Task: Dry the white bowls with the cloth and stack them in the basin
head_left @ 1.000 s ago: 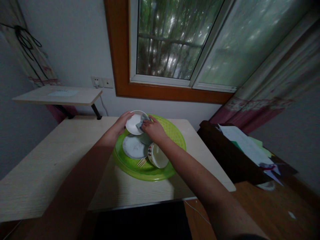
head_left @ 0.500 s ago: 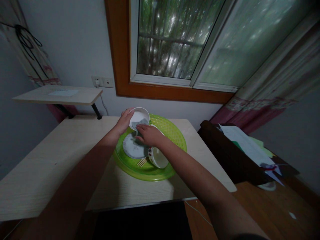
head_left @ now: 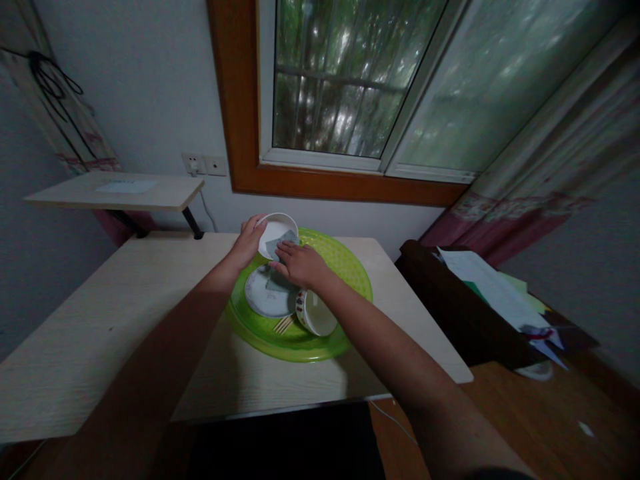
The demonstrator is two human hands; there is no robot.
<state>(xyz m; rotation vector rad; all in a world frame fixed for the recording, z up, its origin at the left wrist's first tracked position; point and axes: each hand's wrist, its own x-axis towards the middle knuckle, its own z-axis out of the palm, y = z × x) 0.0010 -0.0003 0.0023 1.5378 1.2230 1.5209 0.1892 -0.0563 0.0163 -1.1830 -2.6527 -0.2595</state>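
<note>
1. Pale wooden table (head_left: pixel 140 280) stands against a wall below a window (head_left: pixel 350 87) with an orange-brown wooden frame; a small raised shelf (head_left: pixel 170 193) with a sheet of paper (head_left: pixel 127 187) on it is at the table's left
2. Near the table's back edge lies a round green tray (head_left: pixel 345 267), with dishes on it
3. Left hand (head_left: pixel 247 241) grips a white bowl (head_left: pixel 271 230) by its left side, the thumb along the rim; the other fingers are mostly hidden behind, so how they curl cannot be told
4. That white bowl is held up over the far left part of the tray, tilted so its inside faces the person
5. Right hand (head_left: pixel 305 265) holds a grey cloth (head_left: pixel 280 245) in the bowl; its fingers are close together and almost straight, laid over the cloth, and the thumb sits lower, a little apart from them
6. Below the hands, a white plate (head_left: pixel 263 300) lies on the tray; a greyish patch on it, under the right thumb, is too dim to tell as cloth or shadow
7. Beside the plate, under the right wrist, a patterned bowl (head_left: pixel 320 315) leans on its side, its opening towards the person
8. Fork (head_left: pixel 284 325) tines show just left of the patterned bowl, pointing down and left
</note>
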